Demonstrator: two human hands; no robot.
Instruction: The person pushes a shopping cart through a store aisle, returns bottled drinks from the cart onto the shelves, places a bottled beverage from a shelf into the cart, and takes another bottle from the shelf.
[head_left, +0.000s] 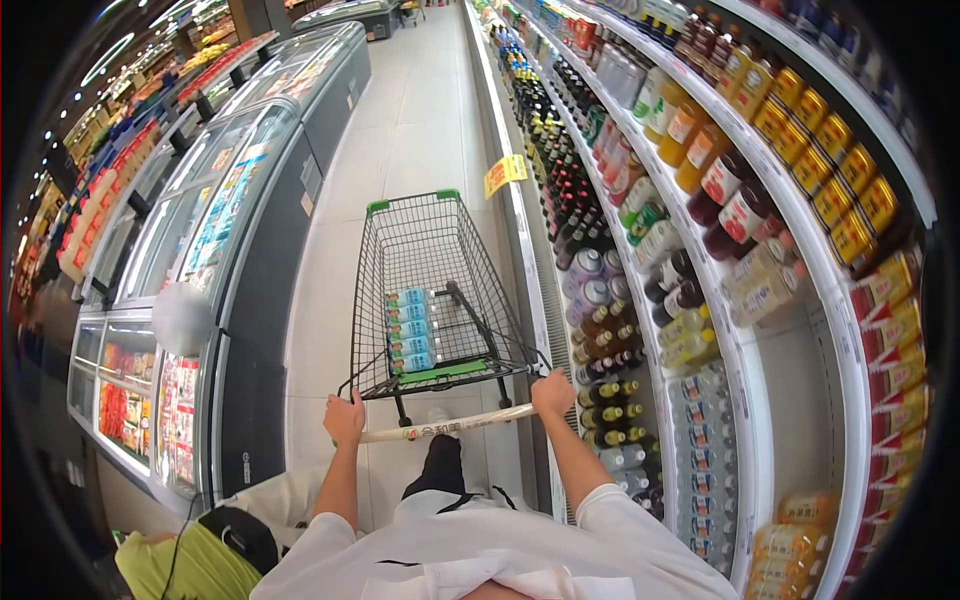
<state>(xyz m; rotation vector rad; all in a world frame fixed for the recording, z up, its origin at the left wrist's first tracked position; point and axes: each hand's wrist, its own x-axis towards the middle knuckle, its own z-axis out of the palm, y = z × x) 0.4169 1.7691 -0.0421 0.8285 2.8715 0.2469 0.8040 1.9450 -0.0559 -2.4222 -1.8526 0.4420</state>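
Observation:
A wire shopping cart [400, 230] with green corner caps stands in front of me in the aisle. My left hand [345, 417] is wrapped round the left end of its pale handlebar [460, 423]. At the bar's right end, my right hand [552, 393] is closed on it too. Several bottles with blue labels [410, 330] lie in a row inside the cart, toward its near end. The rest of the basket shows bare wire mesh.
Drink shelves [700, 220] packed with bottles and cans run along my right. Glass-topped freezers [205, 230] line the left. A yellow price sign [505, 174] juts from the shelf edge. A person in a green top [185, 565] is close at lower left. The tiled floor [405, 125] stretches ahead.

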